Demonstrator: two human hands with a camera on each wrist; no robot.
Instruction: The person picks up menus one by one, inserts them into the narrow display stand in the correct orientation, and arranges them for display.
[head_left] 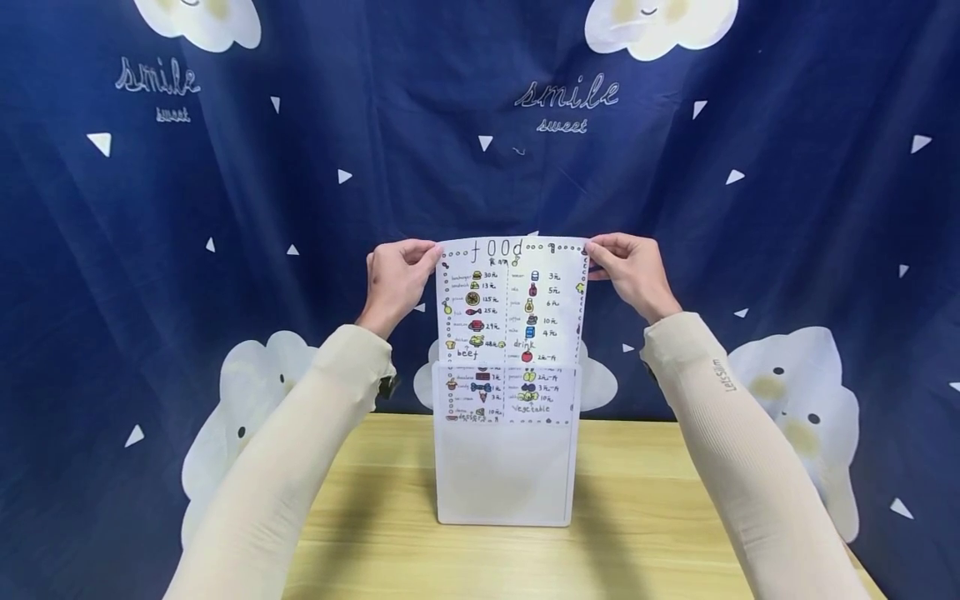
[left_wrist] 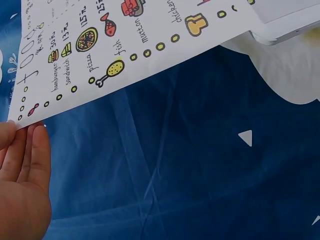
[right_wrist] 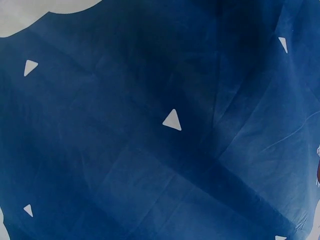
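A white food menu sheet (head_left: 512, 308) with coloured drawings and prices stands upright, its lower part inside a translucent white holder (head_left: 506, 467) on the wooden table (head_left: 645, 533). My left hand (head_left: 397, 279) pinches the sheet's top left corner, and my right hand (head_left: 630, 271) pinches the top right corner. In the left wrist view the sheet (left_wrist: 125, 45) slants across the top, with my left hand (left_wrist: 22, 175) at its corner. The right wrist view shows only blue cloth, with no hand visible.
A dark blue curtain (head_left: 225, 208) printed with clouds, triangles and "smile sweet" hangs right behind the table and fills the background. The holder stands near the table's back edge. Bare wood lies in front of and beside it.
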